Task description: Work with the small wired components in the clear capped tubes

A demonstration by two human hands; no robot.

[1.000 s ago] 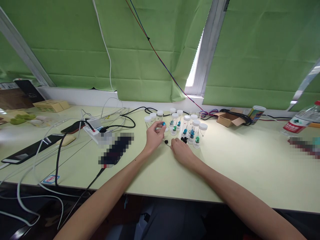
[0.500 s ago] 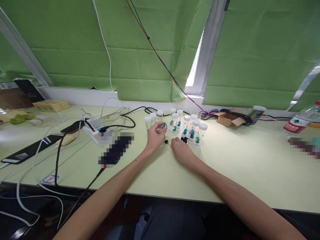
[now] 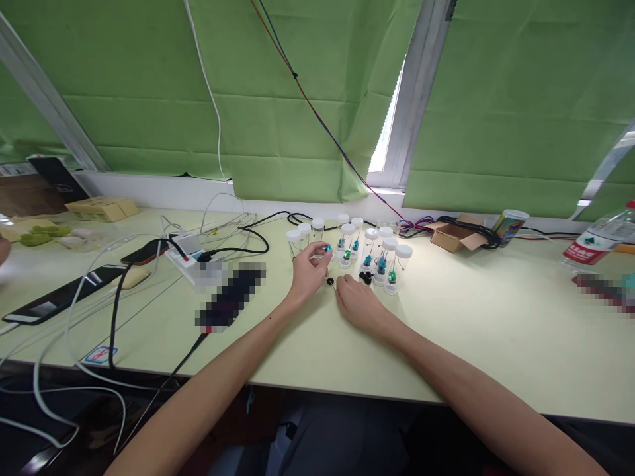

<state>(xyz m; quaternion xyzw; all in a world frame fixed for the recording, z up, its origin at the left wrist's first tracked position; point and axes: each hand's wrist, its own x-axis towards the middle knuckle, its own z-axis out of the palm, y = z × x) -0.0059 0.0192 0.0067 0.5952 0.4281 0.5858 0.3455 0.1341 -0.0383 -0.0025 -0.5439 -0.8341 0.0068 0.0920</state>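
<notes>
My left hand (image 3: pixel 308 270) is closed in a pinch, with a small blue part (image 3: pixel 328 248) showing at its fingertips. Just to its right, my right hand (image 3: pixel 361 303) rests low over the table, fingers curled together. From its fingertips a thin wire runs to a small black piece (image 3: pixel 330 281), which lies between the two hands. Several more black pieces (image 3: pixel 366 277) form a small pile beyond my right knuckles. Clear white-capped tubes (image 3: pixel 381 264) stand upright around, several with blue or green parts and thin wires inside.
A power strip (image 3: pixel 186 258) with tangled cables lies at left, near a blurred dark device (image 3: pixel 232 295). Farther right are an open cardboard box (image 3: pixel 449 237), a can (image 3: pixel 510 228) and a water bottle (image 3: pixel 598 241). Part of another person's hand (image 3: pixel 4 250) shows at the left edge.
My right hand has shifted slightly left, uncovering more of the black pile. My left hand stays in place. Another person's hand has appeared at the far left edge.
</notes>
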